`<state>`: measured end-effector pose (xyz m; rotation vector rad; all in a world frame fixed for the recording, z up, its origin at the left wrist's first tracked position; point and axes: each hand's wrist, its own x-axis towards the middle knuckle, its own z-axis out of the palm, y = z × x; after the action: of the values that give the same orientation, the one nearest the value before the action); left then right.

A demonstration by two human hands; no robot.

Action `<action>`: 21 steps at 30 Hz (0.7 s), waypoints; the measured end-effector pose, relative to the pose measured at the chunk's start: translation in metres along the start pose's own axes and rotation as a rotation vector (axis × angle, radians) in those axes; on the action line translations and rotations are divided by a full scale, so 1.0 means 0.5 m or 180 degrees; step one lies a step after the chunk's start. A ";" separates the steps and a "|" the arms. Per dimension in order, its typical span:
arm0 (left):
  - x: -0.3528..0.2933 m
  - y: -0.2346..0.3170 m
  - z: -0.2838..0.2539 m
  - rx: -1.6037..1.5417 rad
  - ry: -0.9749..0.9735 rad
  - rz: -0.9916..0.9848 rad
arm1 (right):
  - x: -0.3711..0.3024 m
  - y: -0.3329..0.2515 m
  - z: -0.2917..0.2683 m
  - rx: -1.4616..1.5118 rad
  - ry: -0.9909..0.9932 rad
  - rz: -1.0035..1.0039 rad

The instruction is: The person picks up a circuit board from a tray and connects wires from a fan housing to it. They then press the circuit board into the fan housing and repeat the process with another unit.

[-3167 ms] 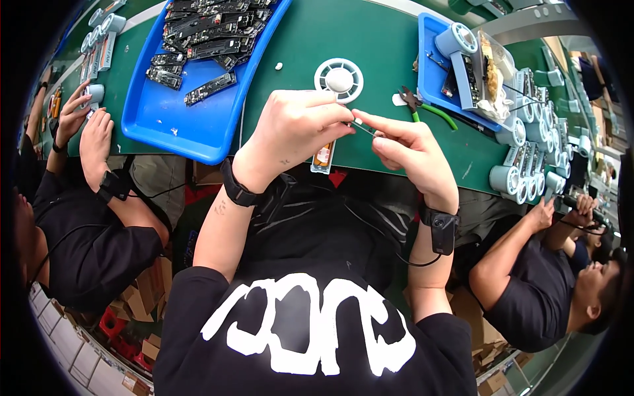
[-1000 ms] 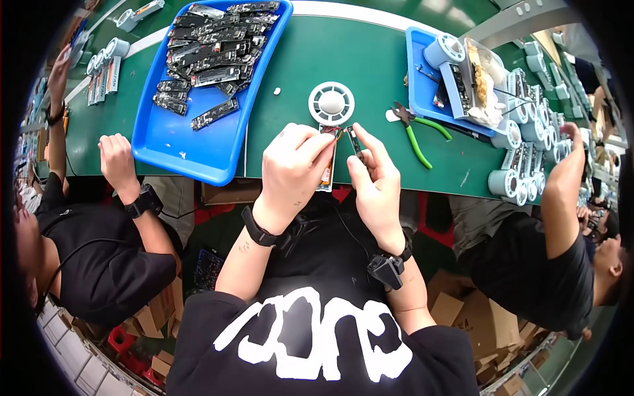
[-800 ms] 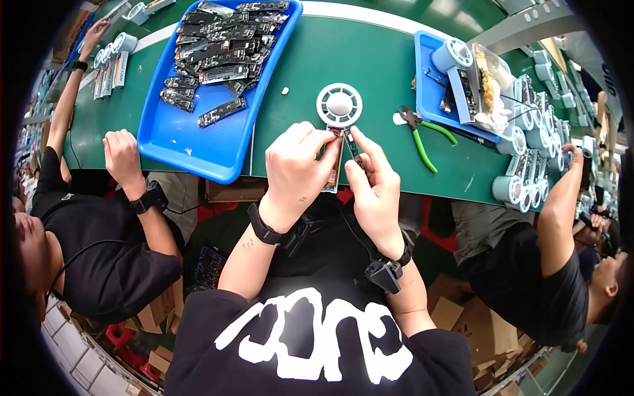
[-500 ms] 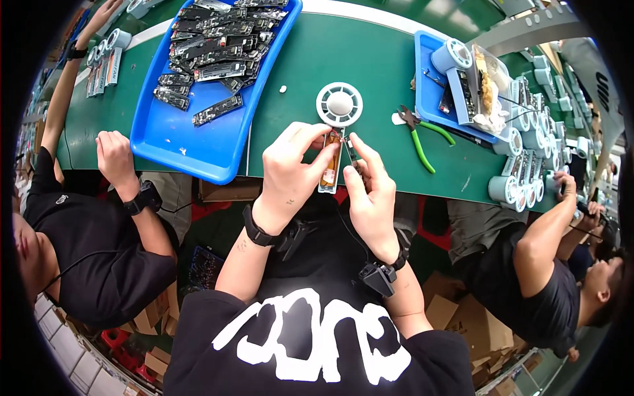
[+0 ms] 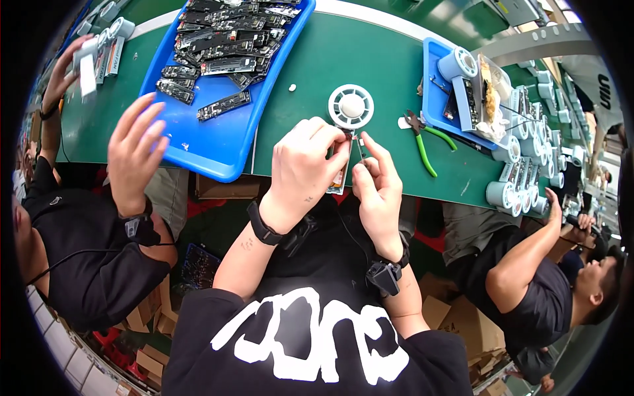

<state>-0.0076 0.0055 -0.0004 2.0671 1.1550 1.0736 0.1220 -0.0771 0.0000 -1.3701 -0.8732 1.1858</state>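
Note:
A small handheld fan (image 5: 351, 106) lies in front of me on the green table, its round pale-blue head pointing away. Its handle is opened up, and part of the casing (image 5: 339, 186) with an orange-wrapped battery inside shows below my fingers. My left hand (image 5: 298, 162) is closed at the fan's neck, thumb and forefinger pinched around it; the exact spot they grip is hidden. Beside the handle, my right hand (image 5: 379, 198) pinches a narrow circuit board (image 5: 361, 148), seen nearly edge-on. Fine wires sit between the two hands at the neck, mostly covered.
Left of me, a blue tray (image 5: 228, 170) holds many dark circuit boards (image 5: 228, 46). Green-handled cutters (image 5: 425, 155) lie to the right, near a smaller blue tray (image 5: 432, 66) with parts. Several fans (image 5: 505, 193) line the right side. Co-workers sit on both sides; one person's hand (image 5: 135, 155) hovers beside the large tray.
The fan and both my hands appear slightly further right, and the left fingers now cover more of the handle. The left co-worker's hand has opened and moved toward the tray.

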 end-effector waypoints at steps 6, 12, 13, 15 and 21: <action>0.008 0.001 0.019 -0.0337 0.0177 -0.0188 | 0.002 -0.010 -0.007 -0.0132 0.0174 0.0026; -0.005 0.016 -0.008 0.0156 -0.0016 -0.0076 | 0.002 -0.007 -0.006 -0.0329 0.0066 -0.0051; -0.006 0.019 -0.008 0.0319 0.0004 -0.0071 | 0.001 -0.009 -0.007 -0.0435 0.0070 -0.0029; -0.004 0.033 0.000 0.0372 0.0029 -0.0205 | -0.001 -0.011 -0.004 -0.0529 0.0072 -0.0010; 0.000 0.042 0.004 0.0415 0.0043 -0.0567 | -0.006 -0.034 0.007 -0.1172 0.0097 -0.0698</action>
<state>0.0034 -0.0047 0.0142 2.0114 1.4201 0.9507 0.1200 -0.0765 0.0174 -1.5325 -1.2299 0.8609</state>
